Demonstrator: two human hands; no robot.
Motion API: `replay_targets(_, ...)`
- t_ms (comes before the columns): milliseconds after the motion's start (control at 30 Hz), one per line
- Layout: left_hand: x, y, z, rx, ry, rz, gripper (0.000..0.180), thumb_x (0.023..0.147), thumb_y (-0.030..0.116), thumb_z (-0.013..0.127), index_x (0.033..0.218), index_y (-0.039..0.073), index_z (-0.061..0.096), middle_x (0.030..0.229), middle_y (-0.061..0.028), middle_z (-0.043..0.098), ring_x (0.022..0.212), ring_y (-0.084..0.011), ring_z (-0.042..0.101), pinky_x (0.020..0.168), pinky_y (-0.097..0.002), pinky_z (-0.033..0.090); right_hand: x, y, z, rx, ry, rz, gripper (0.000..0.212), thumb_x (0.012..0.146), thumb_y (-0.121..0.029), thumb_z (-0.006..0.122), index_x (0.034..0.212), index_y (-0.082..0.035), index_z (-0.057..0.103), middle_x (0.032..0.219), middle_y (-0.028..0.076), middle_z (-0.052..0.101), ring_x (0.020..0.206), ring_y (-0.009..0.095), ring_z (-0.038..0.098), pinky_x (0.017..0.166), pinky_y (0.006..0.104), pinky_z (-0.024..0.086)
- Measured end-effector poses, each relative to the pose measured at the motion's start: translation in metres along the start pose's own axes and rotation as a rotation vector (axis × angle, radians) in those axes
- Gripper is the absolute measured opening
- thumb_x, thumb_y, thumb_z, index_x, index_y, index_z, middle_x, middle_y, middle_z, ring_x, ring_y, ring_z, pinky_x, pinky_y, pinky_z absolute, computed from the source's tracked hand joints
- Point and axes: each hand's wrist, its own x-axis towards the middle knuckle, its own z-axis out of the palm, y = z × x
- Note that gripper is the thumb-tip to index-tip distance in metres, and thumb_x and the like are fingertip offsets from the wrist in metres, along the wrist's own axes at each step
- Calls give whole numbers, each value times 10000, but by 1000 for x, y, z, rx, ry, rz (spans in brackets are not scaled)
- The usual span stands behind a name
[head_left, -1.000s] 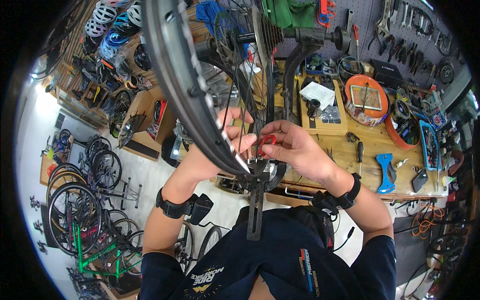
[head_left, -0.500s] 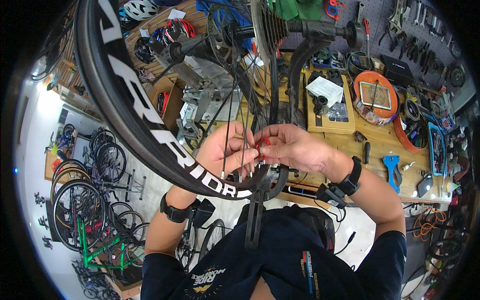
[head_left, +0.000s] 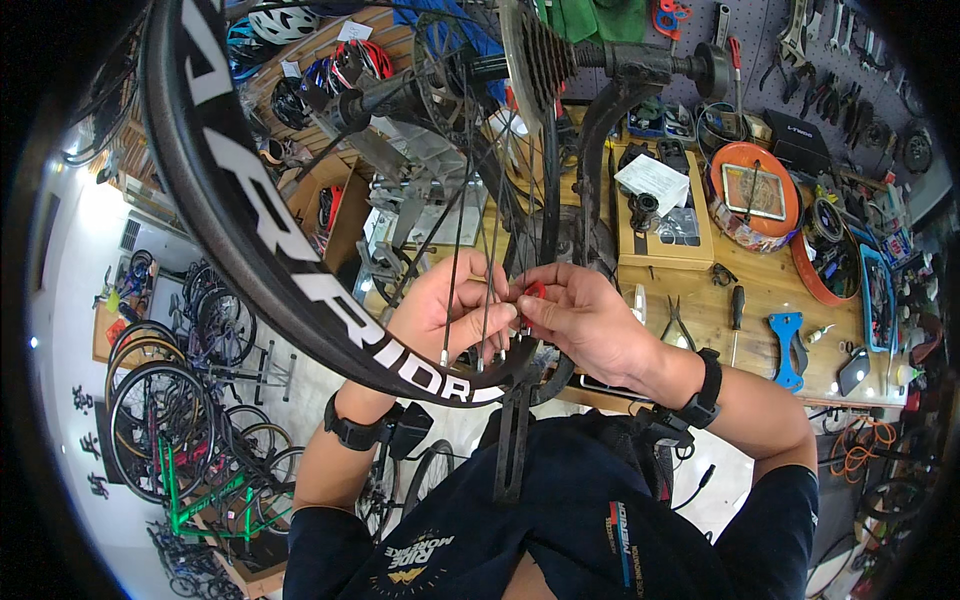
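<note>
- While both bare hands meet at the inner edge of a bicycle wheel, its dark rim (head_left: 262,235) with large white lettering curves from the upper left down to just in front of the person's dark shirt (head_left: 480,540).
- The right hand (head_left: 590,318) pinches a small red tool (head_left: 537,291) between thumb and curled fingers, a narrow, closed grip.
- The red tool sits among the lower ends of the spokes (head_left: 457,270), close above the rim; the fingers partly cover it.
- The left hand (head_left: 450,308) reaches in among the spokes, thumb and fingers drawn close together, its thumb tip just beside the red tool; whether it pinches a spoke I cannot tell.
- A black metal stand (head_left: 598,125) holds the wheel at its axle, near a stack of sprockets (head_left: 532,65) at the top.
- Below the rim, a slotted bar (head_left: 511,450) points toward the shirt.
- Black straps circle both wrists.
- To the right, a wooden workbench (head_left: 712,325) bears pliers (head_left: 677,322), a screwdriver (head_left: 738,308), a blue tool (head_left: 786,352), a shallow tan box (head_left: 665,258) with white paper on it, and a round orange container (head_left: 752,151).
- Hand tools hang on a pegboard (head_left: 757,65) behind the bench.
- At the far left, bicycles stand on a pale floor, one with a green frame (head_left: 200,510).
</note>
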Motion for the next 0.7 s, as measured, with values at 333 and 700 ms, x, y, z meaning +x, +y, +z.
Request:
replay_targets(333, -3, 4, 3, 90, 15, 7, 229, 935, 121, 641, 1075, 39, 480, 744, -29, 623, 628, -74, 580, 572, -213, 457, 4, 12, -3, -236, -12, -194, 288, 946, -33, 594, 1173, 81, 457, 1037, 131, 637, 960, 149, 614, 813, 255, 509)
replay_targets(700, -5, 7, 4, 108, 21, 8, 259, 930, 165, 655, 1076, 43, 479, 741, -25, 613, 669, -85, 604, 596, -224, 478, 21, -25, -24, -370, -128, -1, 280, 901, -82, 672, 1106, 61, 546, 878, 83, 656, 782, 123, 615, 705, 250, 508)
